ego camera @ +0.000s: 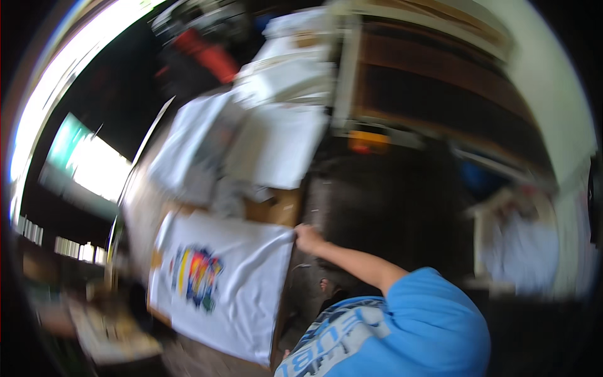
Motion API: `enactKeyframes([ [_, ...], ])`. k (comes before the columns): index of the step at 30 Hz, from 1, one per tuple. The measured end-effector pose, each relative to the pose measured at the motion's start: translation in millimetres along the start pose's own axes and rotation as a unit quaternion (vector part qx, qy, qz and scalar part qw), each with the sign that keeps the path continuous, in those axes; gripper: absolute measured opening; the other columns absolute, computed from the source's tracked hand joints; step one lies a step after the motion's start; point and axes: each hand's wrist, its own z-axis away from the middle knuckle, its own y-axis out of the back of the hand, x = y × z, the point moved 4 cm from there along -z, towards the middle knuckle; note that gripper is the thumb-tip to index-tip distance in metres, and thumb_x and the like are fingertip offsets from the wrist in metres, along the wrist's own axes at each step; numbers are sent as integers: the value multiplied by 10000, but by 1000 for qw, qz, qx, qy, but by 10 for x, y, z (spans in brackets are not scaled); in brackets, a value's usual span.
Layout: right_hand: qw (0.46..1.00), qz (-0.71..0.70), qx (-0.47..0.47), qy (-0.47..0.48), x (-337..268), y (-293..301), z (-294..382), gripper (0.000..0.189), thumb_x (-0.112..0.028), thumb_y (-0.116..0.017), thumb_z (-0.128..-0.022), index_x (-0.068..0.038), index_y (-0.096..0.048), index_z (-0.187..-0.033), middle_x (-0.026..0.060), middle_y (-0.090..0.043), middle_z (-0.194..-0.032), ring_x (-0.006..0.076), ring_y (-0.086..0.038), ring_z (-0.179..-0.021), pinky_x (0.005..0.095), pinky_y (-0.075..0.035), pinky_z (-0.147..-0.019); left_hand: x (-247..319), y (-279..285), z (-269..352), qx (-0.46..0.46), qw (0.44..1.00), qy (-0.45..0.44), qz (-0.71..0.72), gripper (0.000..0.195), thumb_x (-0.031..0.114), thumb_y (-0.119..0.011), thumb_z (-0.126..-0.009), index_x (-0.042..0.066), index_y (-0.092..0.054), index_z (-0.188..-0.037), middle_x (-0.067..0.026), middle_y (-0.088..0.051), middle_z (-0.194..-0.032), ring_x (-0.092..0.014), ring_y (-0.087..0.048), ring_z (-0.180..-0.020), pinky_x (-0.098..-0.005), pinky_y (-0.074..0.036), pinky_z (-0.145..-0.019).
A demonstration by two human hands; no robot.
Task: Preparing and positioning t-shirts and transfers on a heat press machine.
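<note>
A white cloth with a colourful print lies over a brown board or table at the lower centre, wrinkled on its right side. My right hand reaches in from the right, its fingers closed on the cloth's upper right corner. My left hand is out of view; a small patch of skin near the cloth's lower right edge is too unclear to name. Beyond the printed cloth, a bare brown surface shows, then white sheets or cloths in a row of piles.
A pale container with whitish cloth stands at the right. A dark rack with a light frame is at the upper right, a yellow object by its foot. Something red lies at the upper left. Much is blurred.
</note>
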Motion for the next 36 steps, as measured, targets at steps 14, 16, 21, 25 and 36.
enactKeyframes([
  [14, 889, -24, 145, -434, 2204, 1899, 4497, 175, -169, -535, -629, -61, -623, -734, 154, -609, -742, 339, -590, -748, 408, -469, -660, 3096, -925, -574, -197, 934, -294, -41, 541, 397, -408, -865, -52, -555, -602, -174, -528, -514, -280, -471, -477, -412, -367, -499],
  [16, 835, -46, 310, -452, 2366, 2191, 5296, 121, -134, -539, -659, -39, -604, -695, 123, -606, -638, 242, -608, -596, 350, -481, -511, 3335, -1225, -368, -240, 920, -310, -15, 524, 388, -408, -870, -46, -545, -609, -166, -525, -522, -242, -452, -477, -396, -365, -491],
  [21, 621, -165, 549, -535, 2503, 2639, 6750, 93, -101, -525, -722, -25, -578, -734, 71, -592, -621, 135, -559, -464, 260, -453, -382, 4162, -1786, 724, -340, 792, -507, -10, 299, 228, -449, -827, 15, -537, -636, -162, -546, -637, -297, -524, -596, -383, -414, -582],
  [25, 522, -251, 640, -505, 2381, 2870, 7115, 95, -103, -529, -752, -21, -566, -784, 72, -598, -661, 130, -549, -455, 250, -453, -375, 4796, -1933, 1647, -400, 690, -603, 6, 226, 172, -418, -806, 32, -548, -686, -162, -556, -675, -326, -552, -671, -393, -419, -615],
  [36, 401, -383, 693, -461, 2896, 3234, 7027, 115, -138, -525, -785, -35, -545, -831, 71, -591, -691, 135, -546, -478, 269, -459, -393, 6071, -2800, 2749, -491, 576, -643, -118, 356, 295, -438, -850, 2, -526, -667, -165, -516, -577, -314, -537, -579, -407, -396, -549],
])
